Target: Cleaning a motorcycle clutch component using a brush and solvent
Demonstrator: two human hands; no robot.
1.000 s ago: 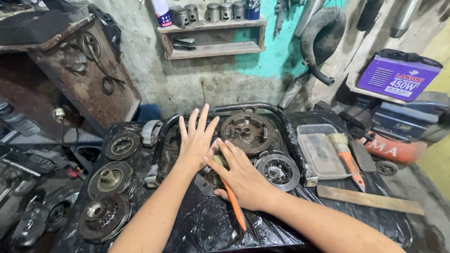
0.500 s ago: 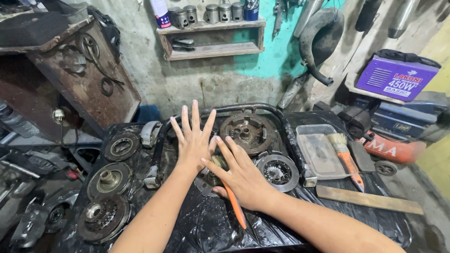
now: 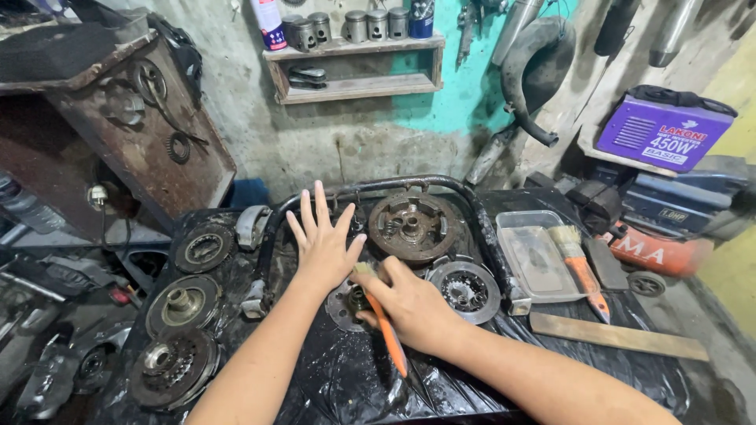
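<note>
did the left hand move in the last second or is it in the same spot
Yes. The left hand has slid left, away from the big rusty disc at the back of the bench; its fingers were nearer that disc before.

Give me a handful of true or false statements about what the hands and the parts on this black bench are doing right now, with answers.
1. The right hand grips an orange-handled brush. True.
2. The left hand is a closed fist. False: it lies flat with fingers spread.
3. The clear plastic tray sits left of both hands. False: it is to their right.
4. A second brush rests across that tray's edge. True.
5. Round metal parts lie in a row on the left. True.
</note>
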